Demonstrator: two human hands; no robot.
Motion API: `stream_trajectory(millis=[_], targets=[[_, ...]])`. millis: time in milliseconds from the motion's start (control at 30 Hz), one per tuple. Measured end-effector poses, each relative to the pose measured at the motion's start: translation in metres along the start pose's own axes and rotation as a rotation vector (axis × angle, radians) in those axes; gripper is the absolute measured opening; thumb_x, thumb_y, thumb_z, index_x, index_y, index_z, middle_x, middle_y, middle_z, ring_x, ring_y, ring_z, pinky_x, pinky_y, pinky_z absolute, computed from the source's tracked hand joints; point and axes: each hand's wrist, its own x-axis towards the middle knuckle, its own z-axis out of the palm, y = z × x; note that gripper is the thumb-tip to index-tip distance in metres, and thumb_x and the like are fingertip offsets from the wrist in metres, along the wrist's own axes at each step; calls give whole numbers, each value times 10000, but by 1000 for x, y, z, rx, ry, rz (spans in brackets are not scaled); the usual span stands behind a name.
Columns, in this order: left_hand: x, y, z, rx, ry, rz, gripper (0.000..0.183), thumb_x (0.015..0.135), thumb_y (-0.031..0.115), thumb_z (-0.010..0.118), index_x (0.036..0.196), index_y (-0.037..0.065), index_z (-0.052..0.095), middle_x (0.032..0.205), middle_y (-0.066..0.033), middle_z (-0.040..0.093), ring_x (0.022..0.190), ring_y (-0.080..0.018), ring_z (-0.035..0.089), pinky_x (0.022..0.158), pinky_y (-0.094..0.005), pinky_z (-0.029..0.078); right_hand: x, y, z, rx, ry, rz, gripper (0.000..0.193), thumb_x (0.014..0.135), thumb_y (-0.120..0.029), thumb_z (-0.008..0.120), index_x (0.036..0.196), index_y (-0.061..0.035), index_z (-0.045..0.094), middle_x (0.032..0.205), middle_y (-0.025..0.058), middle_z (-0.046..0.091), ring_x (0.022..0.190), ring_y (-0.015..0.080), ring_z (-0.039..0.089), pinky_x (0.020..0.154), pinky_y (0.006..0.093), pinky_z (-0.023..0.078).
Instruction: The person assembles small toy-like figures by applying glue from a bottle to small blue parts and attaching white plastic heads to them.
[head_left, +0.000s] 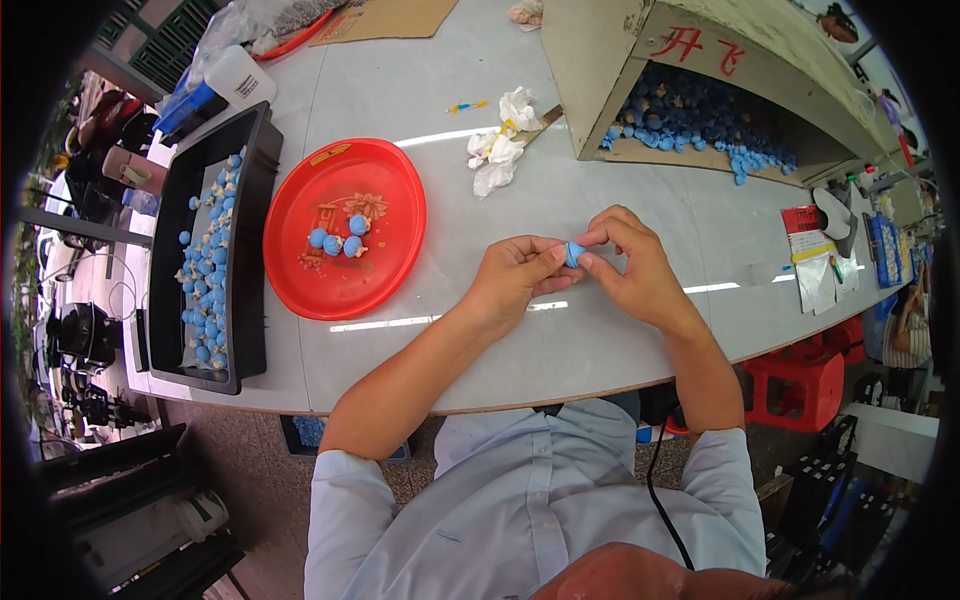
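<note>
Between the fingertips of both hands sits a small blue ball-shaped piece [573, 254], above the table in front of my chest. My left hand [515, 278] pinches it from the left, thumb against fingers. From the right, my right hand [635, 268] grips it between thumb and forefinger. Fingers cover much of the piece, so its details are hidden. To the left, a red round plate [395, 285] holds several blue balls [332, 244] with pale, ragged bits. Further left, a long black tray [250, 340] contains many similar balls [208, 290] on a pale liner.
A beige box-like cabinet [590, 75] at the far right opens onto a heap of blue pieces [690, 125]. Crumpled white tissue [497, 150] lies beside a flat strip. A white bottle [240, 78] stands far left; papers [815, 260] lie right. Red stools [795, 385] stand below the table.
</note>
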Motion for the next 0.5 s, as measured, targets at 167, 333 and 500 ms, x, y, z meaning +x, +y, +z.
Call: stream_trajectory(millis=[167,333,500], targets=[[0,2,0,-35,-9,-28,242,944,174,645,1089,-17,614,1070,-117,670,950,-178,660,860,-294,542,-1,1,3,-53,25,-48,155,780,-1,704,915,0,628,919,96,572,886,258,578,784,350,475],[0,-5,3,55,2,38,261,948,187,643,1089,-30,607,1067,-112,670,964,-180,657,875,-299,542,-2,0,0,34,0,53,152,782,-4,702,917,1,631,903,89,574,825,223,573,741,342,465],[0,-7,3,21,12,39,269,950,193,643,1099,-27,604,1068,-105,669,964,-173,653,879,-296,541,-2,4,1,96,-6,68,164,766,-8,703,917,-6,640,836,84,576,764,188,547,700,299,453]])
